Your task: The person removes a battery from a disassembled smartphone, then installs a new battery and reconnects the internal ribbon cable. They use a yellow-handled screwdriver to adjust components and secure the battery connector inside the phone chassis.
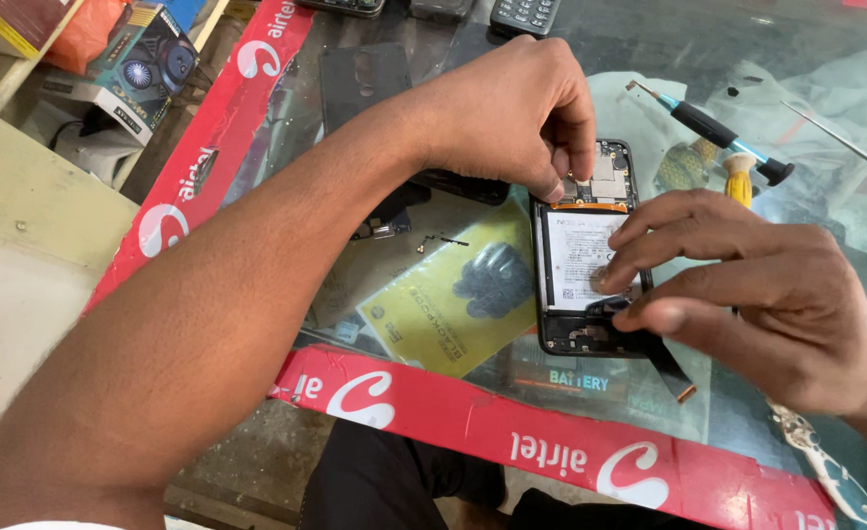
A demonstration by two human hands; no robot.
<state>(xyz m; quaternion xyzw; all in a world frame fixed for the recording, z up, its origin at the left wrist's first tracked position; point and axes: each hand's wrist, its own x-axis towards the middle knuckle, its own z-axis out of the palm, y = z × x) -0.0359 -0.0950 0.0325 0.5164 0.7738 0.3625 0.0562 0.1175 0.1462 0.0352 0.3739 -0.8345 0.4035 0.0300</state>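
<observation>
On the glass counter (708, 59), seen from the head camera, lies an opened phone (587, 257) with its back off, its dark frame acting as a shallow tray: a white-labelled battery (576, 257) fills the middle, an orange strip crosses above it, and a small circuit board (605, 177) sits in the top end. The left hand (512, 113) reaches across from the near left and bends down over that top end, thumb and forefinger pinched together at the board; whether they grip some small part is hidden by the knuckles. The right hand (738, 285) comes in from the right, fingers spread flat and slightly apart, fingertips resting on the battery and the lower frame, holding nothing. A dark flex ribbon (671, 368) trails from the phone's lower end from under this hand. A yellow packet (453, 299) lies just left of the phone under the glass. Beyond the phone, a blue-tipped screwdriver (713, 130) rests on pale plastic. Red tape (551, 442) edges the counter. A cardboard box (144, 64) stands at the far left, its contents not visible.
</observation>
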